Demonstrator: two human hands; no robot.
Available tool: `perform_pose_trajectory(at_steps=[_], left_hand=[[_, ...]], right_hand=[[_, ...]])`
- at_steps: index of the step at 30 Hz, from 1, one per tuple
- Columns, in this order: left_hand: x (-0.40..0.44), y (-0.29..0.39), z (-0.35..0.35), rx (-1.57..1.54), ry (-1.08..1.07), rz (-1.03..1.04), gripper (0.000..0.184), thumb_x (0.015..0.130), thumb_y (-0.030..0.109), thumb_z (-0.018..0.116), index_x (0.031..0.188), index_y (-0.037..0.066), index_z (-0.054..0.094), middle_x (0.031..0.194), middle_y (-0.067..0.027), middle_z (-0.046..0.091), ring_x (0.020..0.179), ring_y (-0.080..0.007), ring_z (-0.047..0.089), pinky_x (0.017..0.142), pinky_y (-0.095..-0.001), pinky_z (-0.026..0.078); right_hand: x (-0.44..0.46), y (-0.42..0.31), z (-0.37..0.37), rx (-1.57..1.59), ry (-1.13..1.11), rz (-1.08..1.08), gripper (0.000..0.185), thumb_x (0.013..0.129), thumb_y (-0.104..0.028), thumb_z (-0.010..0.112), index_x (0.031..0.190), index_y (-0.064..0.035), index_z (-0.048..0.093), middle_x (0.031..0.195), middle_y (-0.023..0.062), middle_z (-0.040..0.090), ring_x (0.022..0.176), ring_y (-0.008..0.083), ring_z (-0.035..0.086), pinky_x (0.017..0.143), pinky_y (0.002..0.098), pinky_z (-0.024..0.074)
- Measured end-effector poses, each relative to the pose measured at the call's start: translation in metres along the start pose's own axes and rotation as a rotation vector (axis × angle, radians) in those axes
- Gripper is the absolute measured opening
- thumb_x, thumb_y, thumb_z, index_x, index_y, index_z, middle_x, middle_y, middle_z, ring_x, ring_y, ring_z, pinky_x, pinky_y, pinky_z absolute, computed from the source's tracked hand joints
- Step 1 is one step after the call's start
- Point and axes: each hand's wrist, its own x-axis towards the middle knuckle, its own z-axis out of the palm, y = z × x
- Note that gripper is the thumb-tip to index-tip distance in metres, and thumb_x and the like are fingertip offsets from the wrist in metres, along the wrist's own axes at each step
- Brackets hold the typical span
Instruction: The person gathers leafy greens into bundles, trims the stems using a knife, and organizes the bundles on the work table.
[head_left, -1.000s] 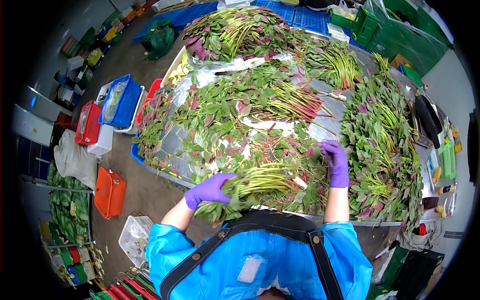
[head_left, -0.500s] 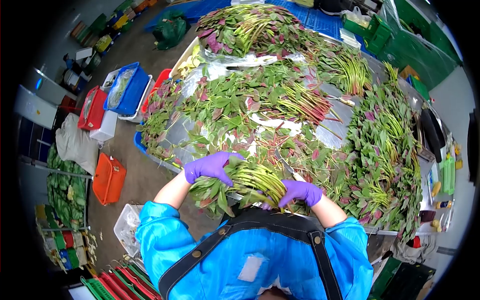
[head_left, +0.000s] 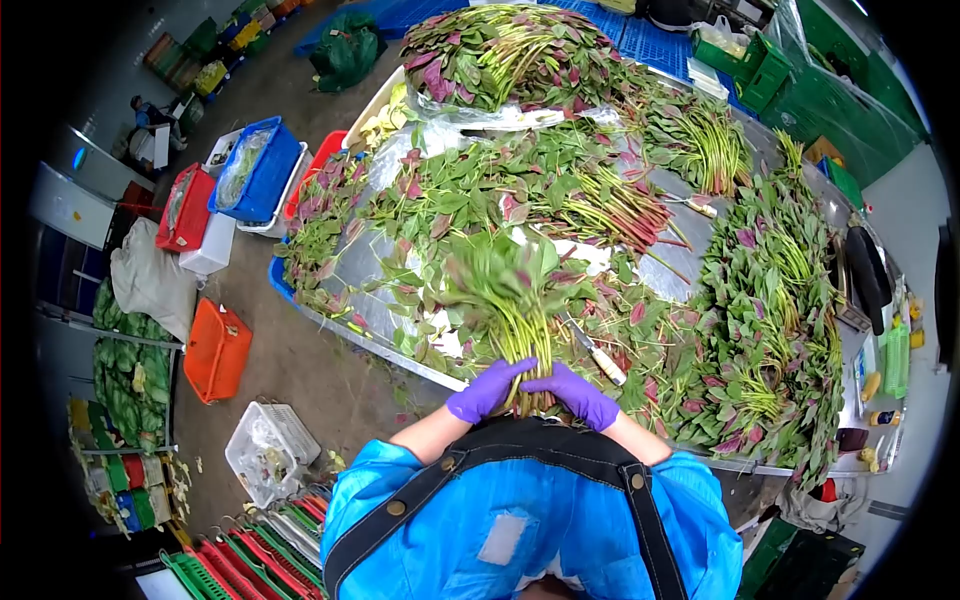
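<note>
Both my hands wear purple gloves and are closed around the stems of a bunch of leafy greens at the table's front edge. The bunch stands with its leaves pointing away from me, and the leaves are slightly blurred. My left hand wraps the stems from the left. My right hand grips them from the right, close to the other hand. Just right of the bunch, a knife with a pale handle lies among loose leaves. A second knife rests farther back, near red-stemmed greens.
The metal table carries a large heap of greens at the back and a long row of bunches on the right. To the left on the floor stand an orange basket, a white basket and a blue bin.
The bunch has swung from lying sideways to leaves pointing away from me. My left hand has moved from the leafy end down and right to the stems, beside my right hand.
</note>
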Motion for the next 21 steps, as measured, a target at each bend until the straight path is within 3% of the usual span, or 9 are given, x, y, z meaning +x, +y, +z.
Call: perform_pose_trajectory(at_steps=[3, 5, 9, 11, 13, 14, 15, 19, 21], left_hand=[[-0.007, -0.008, 0.002, 0.018, 0.119, 0.013, 0.034, 0.086, 0.019, 0.054, 0.114, 0.002, 0.047, 0.104, -0.0079, 0.056, 0.095, -0.0159, 0.055, 0.083, -0.0293, 0.044], [-0.009, -0.012, -0.012, -0.359, -0.037, 0.042, 0.040, 0.087, 0.015, 0.050, 0.121, -0.004, 0.043, 0.109, -0.0116, 0.056, 0.095, -0.0198, 0.057, 0.082, -0.0315, 0.047], [-0.015, -0.016, -0.013, -0.357, 0.044, -0.064, 0.039, 0.085, 0.011, 0.051, 0.120, -0.004, 0.043, 0.110, -0.0131, 0.056, 0.096, -0.0200, 0.058, 0.085, -0.0329, 0.047], [-0.014, -0.016, -0.003, -0.188, 0.113, 0.021, 0.039, 0.085, 0.011, 0.052, 0.121, -0.002, 0.044, 0.110, -0.0151, 0.056, 0.097, -0.0204, 0.058, 0.084, -0.0330, 0.048], [-0.018, -0.005, -0.001, -0.089, 0.196, -0.013, 0.035, 0.085, 0.013, 0.053, 0.116, -0.001, 0.047, 0.106, -0.0150, 0.059, 0.092, -0.0216, 0.061, 0.079, -0.0337, 0.051], [-0.017, -0.003, 0.006, -0.265, 0.210, 0.084, 0.029, 0.084, 0.015, 0.054, 0.110, 0.001, 0.050, 0.092, -0.0123, 0.062, 0.077, -0.0203, 0.063, 0.070, -0.0332, 0.053], [-0.022, 0.002, 0.004, -0.267, 0.213, 0.092, 0.029, 0.084, 0.015, 0.054, 0.110, 0.001, 0.050, 0.092, -0.0123, 0.062, 0.077, -0.0203, 0.063, 0.070, -0.0332, 0.053], [-0.053, 0.026, -0.015, -0.152, 0.227, 0.232, 0.030, 0.087, 0.022, 0.052, 0.106, 0.000, 0.053, 0.084, -0.0100, 0.063, 0.068, -0.0154, 0.058, 0.063, -0.0275, 0.048], [-0.052, 0.046, -0.015, 0.353, 0.348, 0.259, 0.031, 0.087, 0.025, 0.052, 0.107, 0.001, 0.053, 0.078, -0.0069, 0.061, 0.061, -0.0108, 0.054, 0.057, -0.0233, 0.044]], right_hand=[[-0.001, 0.039, -0.019, 0.114, 0.100, -0.049, 0.040, 0.078, -0.013, 0.064, 0.114, -0.0029, 0.052, 0.094, 0.0056, 0.062, 0.080, 0.0137, 0.060, 0.067, 0.0241, 0.0481], [-0.011, 0.021, -0.022, 0.217, 0.001, 0.025, 0.045, 0.075, -0.010, 0.066, 0.116, -0.0010, 0.052, 0.106, 0.0082, 0.060, 0.097, 0.0176, 0.057, 0.086, 0.0288, 0.0437], [-0.001, 0.025, -0.011, 0.278, -0.019, 0.087, 0.039, 0.078, -0.012, 0.063, 0.114, -0.0006, 0.052, 0.102, 0.0085, 0.061, 0.089, 0.0156, 0.060, 0.078, 0.0267, 0.0484], [0.016, 0.049, -0.012, 0.164, 0.013, -0.050, 0.038, 0.078, -0.012, 0.063, 0.113, -0.0002, 0.053, 0.103, 0.0095, 0.061, 0.089, 0.0164, 0.061, 0.078, 0.0279, 0.0492], [0.019, 0.046, -0.013, 0.090, 0.105, -0.128, 0.036, 0.079, -0.008, 0.061, 0.112, 0.0001, 0.052, 0.103, 0.0094, 0.061, 0.087, 0.0178, 0.061, 0.078, 0.0278, 0.0495], [0.017, 0.039, -0.022, 0.166, 0.103, -0.191, 0.034, 0.078, -0.003, 0.059, 0.111, 0.0017, 0.053, 0.100, 0.0098, 0.062, 0.085, 0.0187, 0.062, 0.079, 0.0275, 0.0492], [-0.007, 0.002, -0.015, 0.342, 0.152, -0.165, 0.034, 0.076, -0.006, 0.060, 0.108, 0.0033, 0.053, 0.095, 0.0113, 0.063, 0.078, 0.0179, 0.063, 0.073, 0.0256, 0.0498], [-0.059, -0.038, -0.044, 0.155, 0.225, -0.273, 0.043, 0.070, -0.020, 0.068, 0.103, 0.0025, 0.054, 0.086, 0.0121, 0.064, 0.059, 0.0138, 0.059, 0.052, 0.0244, 0.0474], [-0.053, -0.031, -0.061, 0.341, 0.154, -0.415, 0.032, 0.072, -0.012, 0.065, 0.098, 0.0033, 0.056, 0.071, 0.0082, 0.062, 0.053, 0.0117, 0.057, 0.047, 0.0211, 0.0446]])
